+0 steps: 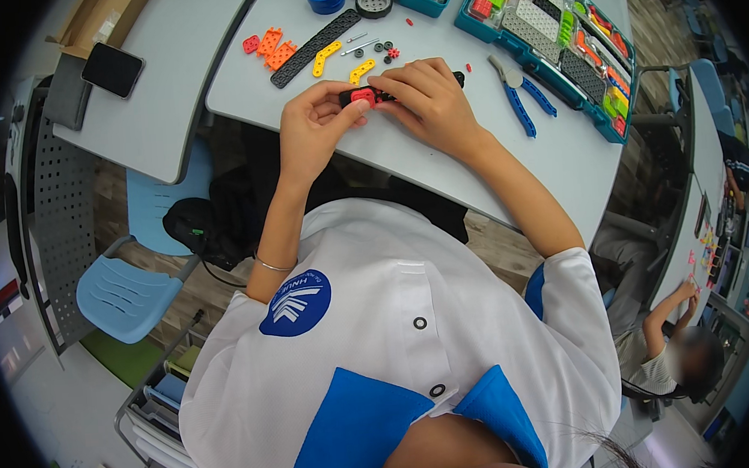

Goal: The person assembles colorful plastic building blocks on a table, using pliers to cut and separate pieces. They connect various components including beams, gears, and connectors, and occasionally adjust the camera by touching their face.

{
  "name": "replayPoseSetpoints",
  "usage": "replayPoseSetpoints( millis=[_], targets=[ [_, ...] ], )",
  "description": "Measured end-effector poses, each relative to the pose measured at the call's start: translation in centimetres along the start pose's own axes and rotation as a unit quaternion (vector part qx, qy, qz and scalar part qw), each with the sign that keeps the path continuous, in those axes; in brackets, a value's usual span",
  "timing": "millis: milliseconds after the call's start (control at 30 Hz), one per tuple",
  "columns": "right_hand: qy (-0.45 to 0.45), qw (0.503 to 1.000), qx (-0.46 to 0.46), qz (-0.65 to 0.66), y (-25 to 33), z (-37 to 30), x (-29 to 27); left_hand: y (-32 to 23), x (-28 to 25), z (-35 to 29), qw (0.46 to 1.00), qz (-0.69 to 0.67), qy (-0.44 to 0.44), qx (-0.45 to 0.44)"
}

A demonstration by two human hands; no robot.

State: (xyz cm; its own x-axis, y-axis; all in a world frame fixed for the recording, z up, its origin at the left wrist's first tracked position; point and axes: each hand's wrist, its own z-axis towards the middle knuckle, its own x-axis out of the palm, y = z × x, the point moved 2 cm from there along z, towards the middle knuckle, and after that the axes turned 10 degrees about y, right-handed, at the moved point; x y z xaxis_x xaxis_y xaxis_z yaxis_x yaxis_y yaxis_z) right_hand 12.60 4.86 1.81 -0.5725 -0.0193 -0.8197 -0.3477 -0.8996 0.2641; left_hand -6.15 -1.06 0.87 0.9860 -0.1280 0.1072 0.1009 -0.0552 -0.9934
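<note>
Left grip pinches red-and-black part by counter's near edge; right grip clasps its other end, likely to steady it; yellow pieces lie beyond, presumably for easy reach.

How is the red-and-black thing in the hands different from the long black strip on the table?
The red-and-black piece has bright red, but the long strip is black all over. The left hand and right hand hold the piece; the strip lies slanted on the table. Hands partly hide the piece, while the strip shows its whole length. Both have black.
</note>
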Motion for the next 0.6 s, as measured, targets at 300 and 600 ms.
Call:
replayPoseSetpoints(
  millis=[300, 600],
  targets=[
    [-0.016, 0.999, 0.041, -0.007, 0.2, 0.2, -0.4, -0.1, -1.0, 0.1, 0.999, -0.023, -0.029, 0.016],
    [-0.074, 0.988, 0.129, -0.028, -2.3, -0.2, 0.0, 0.3, -2.5, 0.6, 0.968, -0.122, -0.187, 0.112]
  ],
)
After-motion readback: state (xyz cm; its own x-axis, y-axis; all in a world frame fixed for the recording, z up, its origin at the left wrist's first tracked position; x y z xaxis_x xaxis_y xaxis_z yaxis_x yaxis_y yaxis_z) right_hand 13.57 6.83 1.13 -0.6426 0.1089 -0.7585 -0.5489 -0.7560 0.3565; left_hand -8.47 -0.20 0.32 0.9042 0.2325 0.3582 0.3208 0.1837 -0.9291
